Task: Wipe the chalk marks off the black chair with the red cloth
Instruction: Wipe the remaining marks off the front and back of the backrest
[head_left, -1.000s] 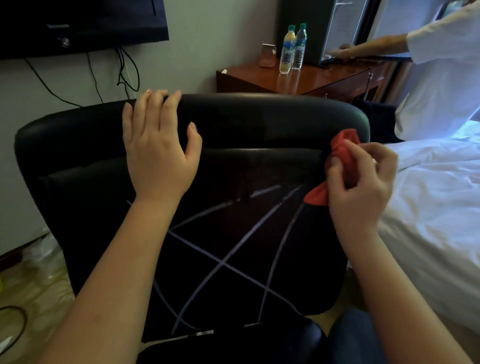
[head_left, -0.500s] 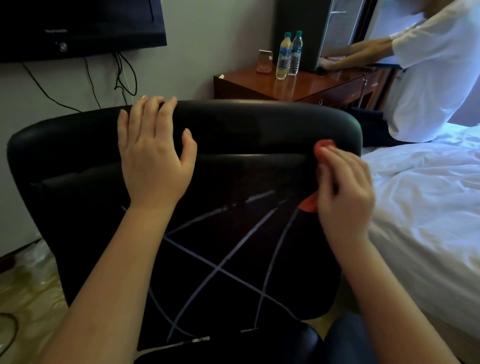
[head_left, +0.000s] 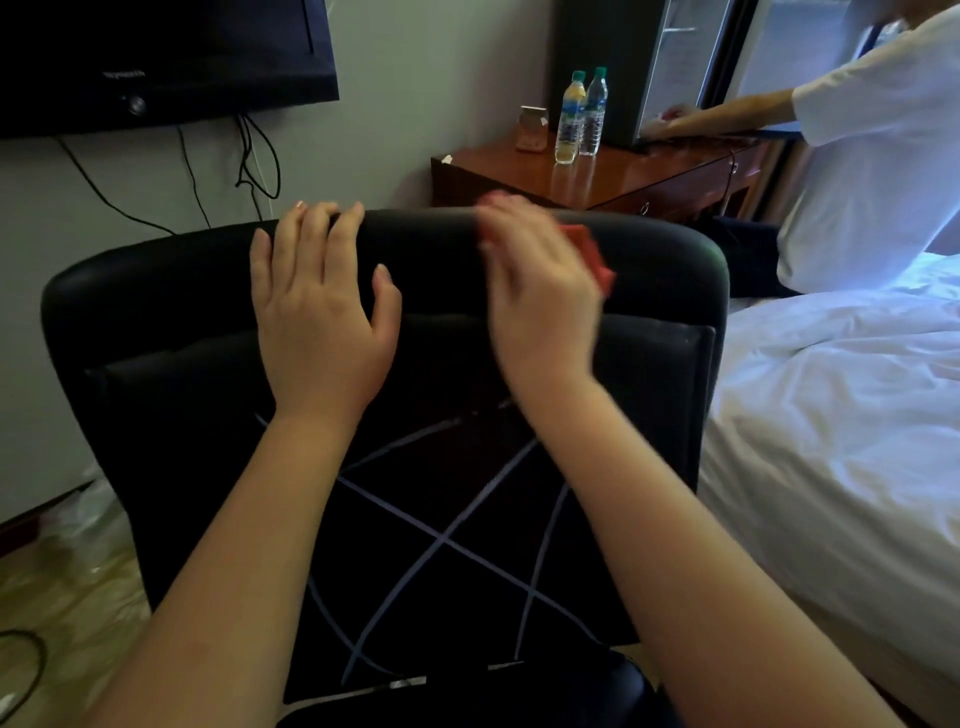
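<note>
The black chair (head_left: 665, 270) stands in front of me with its backrest facing me. White chalk marks (head_left: 441, 540) cross the lower part of the backrest in several straight and curved lines. My left hand (head_left: 322, 317) rests flat on the chair's upper left part, its fingers over the top edge. My right hand (head_left: 540, 296), blurred by motion, presses the red cloth (head_left: 592, 254) against the top band with extended fingers. The cloth peeks out at the fingertips and on the hand's right side.
A bed with white sheets (head_left: 831, 415) lies close on the right. Behind the chair a wooden desk (head_left: 623, 176) carries two water bottles (head_left: 579, 117). A person in a white shirt (head_left: 872, 156) leans over it. A TV (head_left: 156, 57) with hanging cables is on the wall.
My right hand has moved with the cloth from the backrest's right edge up and left onto the top band. The left hand has stayed on the chair's top.
</note>
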